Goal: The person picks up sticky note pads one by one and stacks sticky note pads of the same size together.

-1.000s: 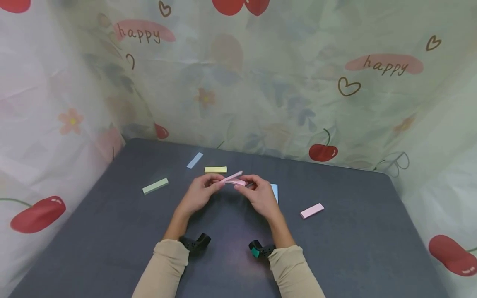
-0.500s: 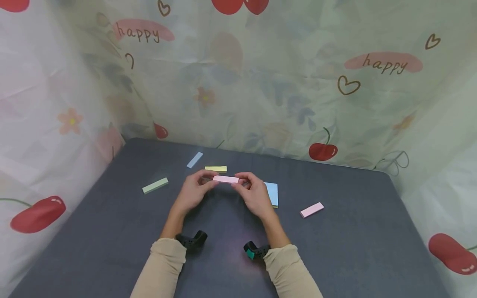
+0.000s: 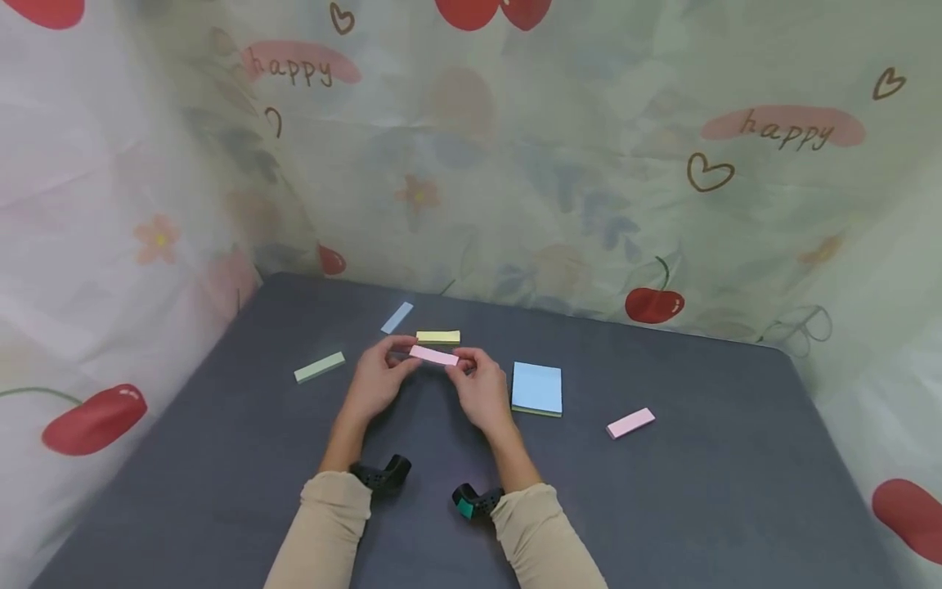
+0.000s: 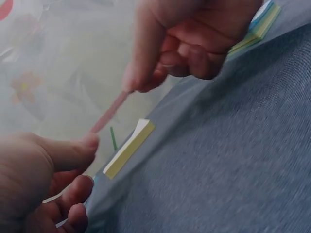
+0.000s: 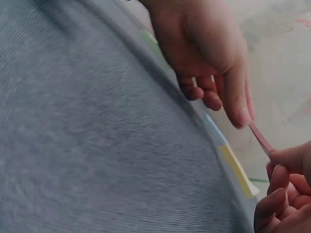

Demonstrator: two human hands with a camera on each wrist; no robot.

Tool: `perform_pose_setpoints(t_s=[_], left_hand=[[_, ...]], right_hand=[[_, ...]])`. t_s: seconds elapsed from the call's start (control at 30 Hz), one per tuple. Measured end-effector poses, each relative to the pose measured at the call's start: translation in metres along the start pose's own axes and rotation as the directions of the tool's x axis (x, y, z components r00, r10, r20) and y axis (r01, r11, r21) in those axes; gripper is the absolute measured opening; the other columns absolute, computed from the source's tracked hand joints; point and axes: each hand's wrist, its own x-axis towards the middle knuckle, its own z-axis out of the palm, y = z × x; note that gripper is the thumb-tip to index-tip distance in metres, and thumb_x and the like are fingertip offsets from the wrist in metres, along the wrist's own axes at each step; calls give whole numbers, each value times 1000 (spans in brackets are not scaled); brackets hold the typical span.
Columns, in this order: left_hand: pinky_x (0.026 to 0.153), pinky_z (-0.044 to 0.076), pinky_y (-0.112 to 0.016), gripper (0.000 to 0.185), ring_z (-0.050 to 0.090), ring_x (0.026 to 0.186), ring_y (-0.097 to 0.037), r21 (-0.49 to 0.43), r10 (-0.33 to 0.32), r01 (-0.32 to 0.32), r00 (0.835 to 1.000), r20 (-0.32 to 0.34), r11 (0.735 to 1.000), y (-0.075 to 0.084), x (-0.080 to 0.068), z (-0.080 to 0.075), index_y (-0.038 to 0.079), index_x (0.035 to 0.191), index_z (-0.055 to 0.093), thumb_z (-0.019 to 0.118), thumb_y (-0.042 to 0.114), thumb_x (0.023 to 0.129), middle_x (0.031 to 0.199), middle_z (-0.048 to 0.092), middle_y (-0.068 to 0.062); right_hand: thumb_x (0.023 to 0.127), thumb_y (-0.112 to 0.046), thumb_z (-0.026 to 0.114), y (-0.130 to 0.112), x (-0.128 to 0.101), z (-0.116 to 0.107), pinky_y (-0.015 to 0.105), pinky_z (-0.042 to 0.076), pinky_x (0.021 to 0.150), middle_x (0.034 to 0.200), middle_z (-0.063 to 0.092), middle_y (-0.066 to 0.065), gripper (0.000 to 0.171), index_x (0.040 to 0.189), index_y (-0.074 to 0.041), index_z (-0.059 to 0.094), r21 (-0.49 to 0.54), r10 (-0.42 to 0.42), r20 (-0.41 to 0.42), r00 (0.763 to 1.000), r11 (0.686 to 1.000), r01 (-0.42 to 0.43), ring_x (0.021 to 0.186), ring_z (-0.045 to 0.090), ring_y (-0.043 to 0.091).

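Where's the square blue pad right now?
In the head view, the blue pad lies on the dark table just right of the right hand, between it and the loose pink strip.

I see a thin, narrow pink paper strip (image 3: 434,356) in mid-air, left hand (image 3: 375,381) pinching one end, right hand (image 3: 482,391) the other. Broad face shows in head view; nearly edge-on from both wrists.

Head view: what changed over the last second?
The left hand and right hand moved left with the held pink strip; its splayed layers now show as one. The blue-topped note pad came into full view. Unchanged: both hands' hold, yellow strip, green strip.
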Motion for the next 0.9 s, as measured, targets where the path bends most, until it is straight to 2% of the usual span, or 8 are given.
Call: perform_pose_setpoints(t_s=[0.23,0.43,0.67,0.9], left_hand=[[67,44,-32,33,57,81,-21,89,-20,17,1000,24,996,-6,-1,-4,16,125,69,75,25,94,114,71,-9],[69,43,-31,29,57,82,-21,124,-31,27,999,27,992,-15,0,-5,16,119,73,77,25,92,106,71,-8],[74,43,-31,26,58,85,-20,199,-13,5,999,36,980,-17,1,-1,14,114,76,79,22,90,103,69,-7],[76,43,-31,25,57,86,-20,227,-15,7,999,33,974,-18,1,1,13,114,77,79,20,91,101,68,-7]], right_hand=[[94,-16,74,8,-2,4,22,41,59,89,67,7,26,119,-9,71,16,27,31,999,1000,-27,62,52,9],[94,-15,74,13,-4,9,23,49,52,82,66,5,24,117,-9,72,32,79,70,994,996,-82,55,57,7],[92,-16,76,14,-6,11,24,46,47,76,65,5,21,112,-9,75,-54,122,28,992,991,-120,48,56,7],[93,-14,75,13,-7,13,23,45,45,74,63,4,21,113,-8,75,-48,146,32,989,988,-144,46,54,8]])
